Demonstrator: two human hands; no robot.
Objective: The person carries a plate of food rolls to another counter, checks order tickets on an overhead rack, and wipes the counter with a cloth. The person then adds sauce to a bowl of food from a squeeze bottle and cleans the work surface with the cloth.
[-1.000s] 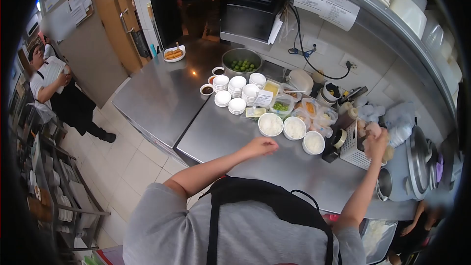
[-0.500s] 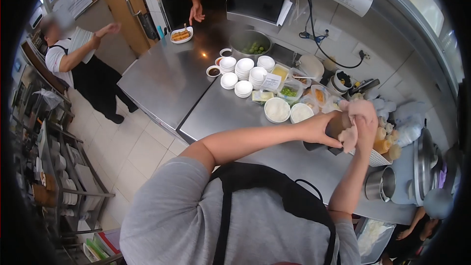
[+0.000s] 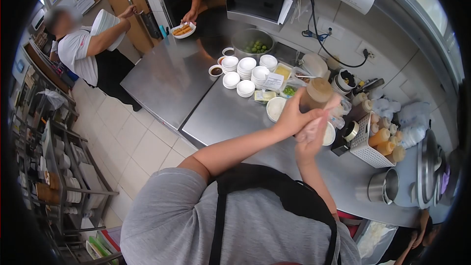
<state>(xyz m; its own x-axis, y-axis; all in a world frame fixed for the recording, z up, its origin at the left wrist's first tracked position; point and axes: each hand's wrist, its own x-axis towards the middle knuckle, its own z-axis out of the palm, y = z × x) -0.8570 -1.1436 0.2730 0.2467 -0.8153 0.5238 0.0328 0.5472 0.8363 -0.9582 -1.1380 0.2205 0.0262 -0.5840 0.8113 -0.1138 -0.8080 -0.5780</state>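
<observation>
My left hand (image 3: 294,119) is wrapped round a translucent bottle with brown contents (image 3: 317,94), its broad round end tilted up and away from me. My right hand (image 3: 309,148) presses a pale pink cloth (image 3: 312,128) against the bottle's near side; that hand's fingers are partly covered by the cloth. Below and beside my hands stand two white bowls, one a bowl of white food (image 3: 274,109), the other a white bowl (image 3: 329,134) partly hidden by my right hand.
Stacked white dishes (image 3: 246,71) and a pot of green limes (image 3: 253,44) stand beyond. A white basket of sauce bottles (image 3: 369,140) and a metal pot (image 3: 383,186) are at right. One person holds a plate of fried rolls (image 3: 183,30); another carries white plates (image 3: 105,29).
My hands have moved left with the bottle and cloth, away from the basket. The far person's hand has reached the plate of rolls. The person carrying plates has reached the door handle.
</observation>
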